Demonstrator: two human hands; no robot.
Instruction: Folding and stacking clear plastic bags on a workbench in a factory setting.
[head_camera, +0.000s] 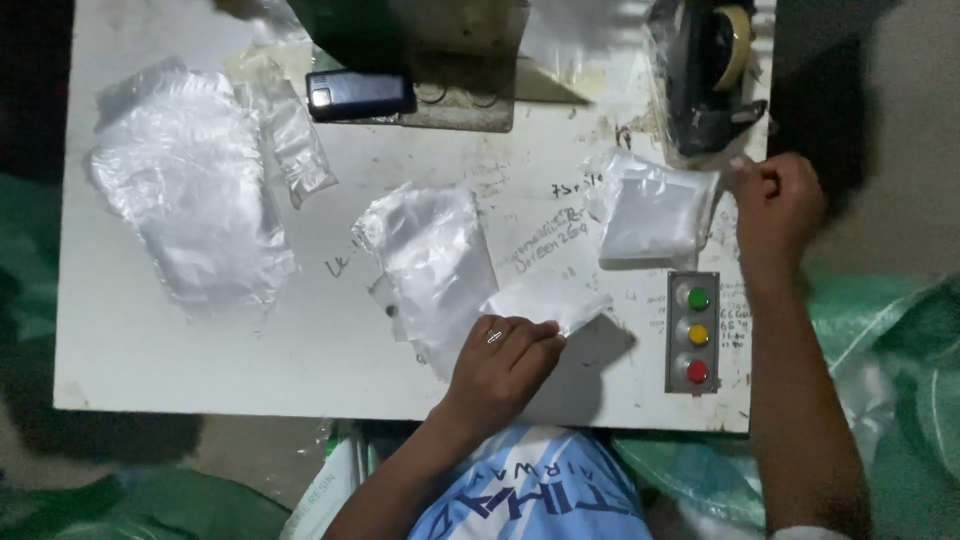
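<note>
My left hand (503, 362) rests on the white table (150, 340) near its front edge and pinches the lower end of a folded white packet (545, 300). A ring shows on one finger. My right hand (775, 205) is at the table's right edge, fingers closed; it seems to pinch a small strip of clear tape, though I cannot tell for sure. Just left of it lies a clear bag with a white packet (650, 210) inside. Another clear plastic bag (430, 250) lies beside my left hand.
A tape dispenser (710, 70) stands at the back right. A panel with green, yellow and red buttons (695, 335) sits at the front right. A dark phone (358, 95) lies at the back. A pile of clear bags (190, 190) covers the left side. Green sacks lie around the table.
</note>
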